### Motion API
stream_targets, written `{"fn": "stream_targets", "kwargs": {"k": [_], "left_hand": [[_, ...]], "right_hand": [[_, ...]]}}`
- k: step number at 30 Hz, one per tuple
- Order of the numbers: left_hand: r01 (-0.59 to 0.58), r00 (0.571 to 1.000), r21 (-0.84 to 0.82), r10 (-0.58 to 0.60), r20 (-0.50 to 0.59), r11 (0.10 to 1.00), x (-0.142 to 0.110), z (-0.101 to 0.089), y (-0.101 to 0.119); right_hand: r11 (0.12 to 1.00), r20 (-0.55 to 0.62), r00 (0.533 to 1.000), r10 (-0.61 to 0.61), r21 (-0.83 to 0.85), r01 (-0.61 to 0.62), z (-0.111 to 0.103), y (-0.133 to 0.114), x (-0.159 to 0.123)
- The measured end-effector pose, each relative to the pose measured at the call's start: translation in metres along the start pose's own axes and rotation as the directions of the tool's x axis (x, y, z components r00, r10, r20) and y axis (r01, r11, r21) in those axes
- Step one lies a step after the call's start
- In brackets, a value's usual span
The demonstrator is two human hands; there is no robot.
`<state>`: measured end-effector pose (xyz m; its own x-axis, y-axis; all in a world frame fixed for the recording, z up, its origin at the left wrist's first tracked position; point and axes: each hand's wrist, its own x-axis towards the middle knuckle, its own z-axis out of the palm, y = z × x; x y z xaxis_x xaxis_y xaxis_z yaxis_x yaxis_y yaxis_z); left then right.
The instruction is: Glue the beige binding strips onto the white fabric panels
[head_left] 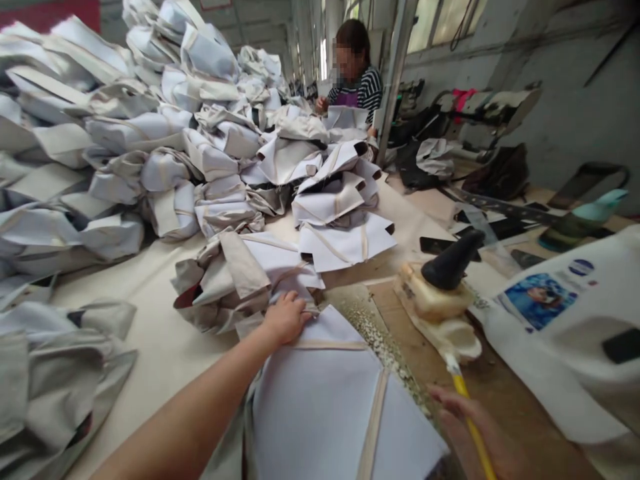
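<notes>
Left hand [286, 319]: open and flat, fingers resting on top of a white cloth panel [325, 407]
Right hand [463, 427]: curled around a yellow handle [473, 427]
Next to them: a folded cloth pile [230, 280], a crusty white lump [435, 313]
Far end: a co-worker [355, 73] behind more piles

Stained grey wall [545, 127], daylit upper windows [445, 23], metal support post [397, 73], long cream-topped work table [150, 347], sewing machine [490, 110] beyond

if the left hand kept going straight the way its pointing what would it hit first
Past the canvas bundle under it, the left hand would probably meet the stack of white canvas panels first, though depth is hard to judge.
</notes>
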<state>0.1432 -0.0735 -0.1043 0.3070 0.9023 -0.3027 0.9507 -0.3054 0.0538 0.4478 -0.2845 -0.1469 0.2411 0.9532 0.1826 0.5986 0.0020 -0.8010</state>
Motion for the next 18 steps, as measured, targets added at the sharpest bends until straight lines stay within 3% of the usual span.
{"fn": "stream_targets", "kwargs": {"k": [5,9,12,15,18], "left_hand": [[0.048,0.99,-0.051,-0.041,0.137,0.998,0.012,-0.006,0.011],[0.01,0.992,-0.052,-0.003,0.124,0.999,0.009,-0.018,0.032],[-0.001,0.994,-0.033,0.005,0.105,0.999,0.008,-0.014,0.051],[-0.006,0.994,-0.04,0.01,0.108,0.999,0.008,-0.001,0.063],[-0.056,0.996,-0.092,0.063,0.07,0.994,0.003,0.011,0.063]], "right_hand": [[0.998,0.093,0.995,-0.02,-0.052,0.025,0.015,0.012,-0.014],[0.999,0.12,0.993,0.018,-0.04,-0.013,0.003,0.013,-0.02],[0.993,-0.024,0.993,0.113,0.037,-0.112,-0.019,0.008,-0.003],[0.952,-0.241,0.924,0.296,0.15,-0.266,-0.043,0.011,0.032],[0.926,-0.311,0.873,0.376,0.164,-0.341,-0.058,0.023,0.069]]}}
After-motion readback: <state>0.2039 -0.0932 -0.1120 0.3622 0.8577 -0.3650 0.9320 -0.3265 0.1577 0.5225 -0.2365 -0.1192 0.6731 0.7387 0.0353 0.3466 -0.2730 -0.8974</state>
